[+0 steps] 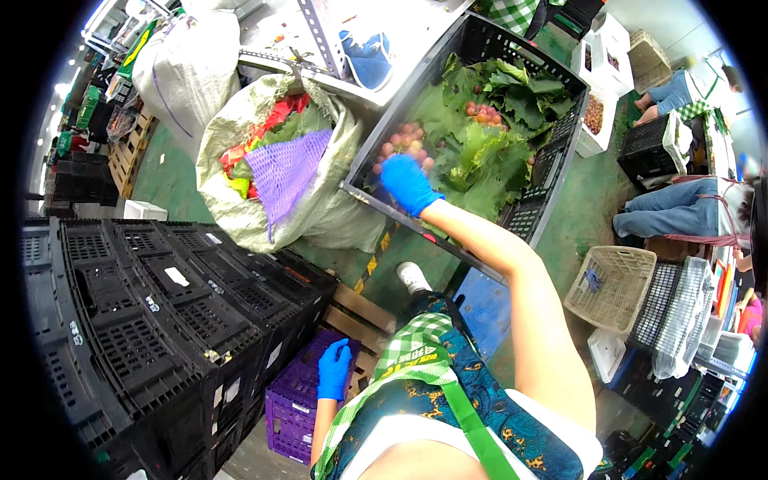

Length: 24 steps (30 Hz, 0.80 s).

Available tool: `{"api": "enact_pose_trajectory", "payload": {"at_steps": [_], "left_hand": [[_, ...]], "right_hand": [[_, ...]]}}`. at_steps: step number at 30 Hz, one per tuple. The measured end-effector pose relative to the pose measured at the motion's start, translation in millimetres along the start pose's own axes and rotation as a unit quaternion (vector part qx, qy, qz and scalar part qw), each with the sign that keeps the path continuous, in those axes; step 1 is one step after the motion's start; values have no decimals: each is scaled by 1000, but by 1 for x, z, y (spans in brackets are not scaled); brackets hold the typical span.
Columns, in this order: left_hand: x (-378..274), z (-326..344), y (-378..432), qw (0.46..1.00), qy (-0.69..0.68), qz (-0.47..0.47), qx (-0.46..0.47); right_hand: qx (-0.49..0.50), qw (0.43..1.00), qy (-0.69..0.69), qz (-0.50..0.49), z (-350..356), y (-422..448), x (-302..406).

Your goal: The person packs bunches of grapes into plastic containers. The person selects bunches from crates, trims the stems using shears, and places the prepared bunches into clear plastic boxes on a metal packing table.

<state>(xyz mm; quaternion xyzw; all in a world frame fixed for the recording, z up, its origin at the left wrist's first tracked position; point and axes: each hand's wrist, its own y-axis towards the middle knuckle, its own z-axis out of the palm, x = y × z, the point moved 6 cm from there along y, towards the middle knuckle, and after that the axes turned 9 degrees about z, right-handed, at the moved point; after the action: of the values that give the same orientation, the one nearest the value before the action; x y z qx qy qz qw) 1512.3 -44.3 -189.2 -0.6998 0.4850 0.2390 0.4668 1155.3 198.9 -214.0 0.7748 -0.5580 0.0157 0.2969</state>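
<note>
My right hand, in a blue glove, reaches into a black plastic crate and touches a bunch of pinkish grapes at its near left end. Its fingertips are hidden, so a grip on the bunch cannot be confirmed. Large green grape leaves fill much of the crate, with another bunch of grapes among them. Low at my side hangs my left hand, also blue-gloved, over a purple plastic crate; nothing shows in it.
Left of the crate stands a woven sack holding purple netting and red scraps. Stacked black crates fill the lower left. A white table is beyond. People stand at the right, near a beige basket.
</note>
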Motion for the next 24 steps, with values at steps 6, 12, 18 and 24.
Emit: {"api": "enact_pose_trajectory", "payload": {"at_steps": [6, 12, 18, 24], "left_hand": [[-5, 10, 3, 998, -21, -59, 7], [-62, 9, 53, 990, 62, 123, 33], [-186, 24, 158, 960, -127, 226, 109], [-301, 43, 233, 864, -254, 362, 240]], "right_hand": [[85, 976, -163, -113, -33, 13, 25], [153, 988, -14, -35, -112, 55, 4], [178, 959, 138, 175, -185, 80, -30], [193, 977, 33, 90, -251, 109, 35]]}}
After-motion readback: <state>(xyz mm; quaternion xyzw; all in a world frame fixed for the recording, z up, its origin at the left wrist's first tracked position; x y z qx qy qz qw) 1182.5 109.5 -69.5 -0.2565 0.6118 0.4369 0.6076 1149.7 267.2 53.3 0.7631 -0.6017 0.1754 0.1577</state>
